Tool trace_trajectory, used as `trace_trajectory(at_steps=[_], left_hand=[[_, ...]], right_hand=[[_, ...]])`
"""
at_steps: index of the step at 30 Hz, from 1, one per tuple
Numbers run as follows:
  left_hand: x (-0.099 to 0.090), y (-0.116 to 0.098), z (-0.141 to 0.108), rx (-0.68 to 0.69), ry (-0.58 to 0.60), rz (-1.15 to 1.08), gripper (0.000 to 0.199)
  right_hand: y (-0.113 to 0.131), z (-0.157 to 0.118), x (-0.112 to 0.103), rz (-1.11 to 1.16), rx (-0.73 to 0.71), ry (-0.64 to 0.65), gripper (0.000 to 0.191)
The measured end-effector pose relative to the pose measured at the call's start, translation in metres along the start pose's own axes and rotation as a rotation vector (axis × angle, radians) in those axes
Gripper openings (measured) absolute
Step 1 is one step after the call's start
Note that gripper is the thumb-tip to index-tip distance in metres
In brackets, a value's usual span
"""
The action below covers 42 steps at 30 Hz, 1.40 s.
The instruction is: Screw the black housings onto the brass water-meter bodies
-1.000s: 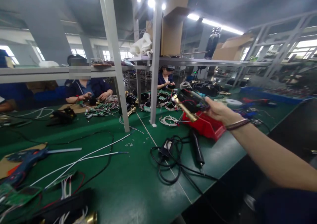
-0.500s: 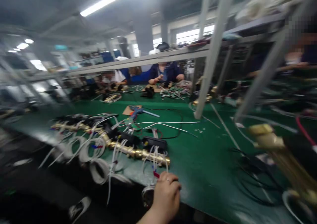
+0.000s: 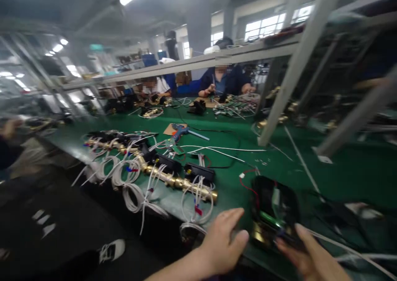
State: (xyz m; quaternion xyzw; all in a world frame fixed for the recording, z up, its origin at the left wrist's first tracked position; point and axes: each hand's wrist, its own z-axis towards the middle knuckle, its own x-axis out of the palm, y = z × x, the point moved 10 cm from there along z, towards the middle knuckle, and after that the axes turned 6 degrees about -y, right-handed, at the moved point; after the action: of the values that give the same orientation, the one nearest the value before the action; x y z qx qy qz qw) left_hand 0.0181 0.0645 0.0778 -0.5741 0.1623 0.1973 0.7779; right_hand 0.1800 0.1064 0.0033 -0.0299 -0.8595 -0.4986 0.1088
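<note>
My left hand hovers over the front edge of the green table, open, with thumb and fingers apart and nothing in it. To its right, my right hand grips a black open case by its near right side. Inside the case a green cylinder shows, a thin red wire comes off its left, and brass-coloured metal shows at its lower left. Motion blurs this case. Left of my hands lies a row of brass pipe fittings with black boxes and coiled white cables hanging over the table edge.
A blue glue gun rests by a piece of cardboard, near a small green circuit board and loose white wires. Grey posts rise from the table at right. Across it, a co-worker sits with parts.
My left hand has moved right from the white cable coil and opened. The black case is now in front of me in my right hand; earlier a blurred brass piece was at far right.
</note>
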Motion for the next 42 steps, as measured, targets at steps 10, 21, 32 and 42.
trace_trajectory(at_steps=[10, 21, 32, 42], left_hand=[[0.021, 0.025, 0.045, -0.315, 0.028, -0.323, 0.063], [0.018, 0.020, 0.050, -0.263, 0.019, -0.277, 0.068], [0.023, -0.004, 0.047, -0.123, 0.154, -0.205, 0.082], [0.027, -0.011, 0.052, -0.100, 0.160, -0.171, 0.075]], right_hand=[[0.006, -0.078, 0.066, -0.229, -0.108, 0.447, 0.051], [0.126, -0.063, 0.019, -0.879, -0.983, -0.262, 0.030], [0.156, -0.107, 0.021, -0.586, -1.211, -0.133, 0.025], [0.181, -0.112, 0.030, -0.556, -1.316, -0.054, 0.024]])
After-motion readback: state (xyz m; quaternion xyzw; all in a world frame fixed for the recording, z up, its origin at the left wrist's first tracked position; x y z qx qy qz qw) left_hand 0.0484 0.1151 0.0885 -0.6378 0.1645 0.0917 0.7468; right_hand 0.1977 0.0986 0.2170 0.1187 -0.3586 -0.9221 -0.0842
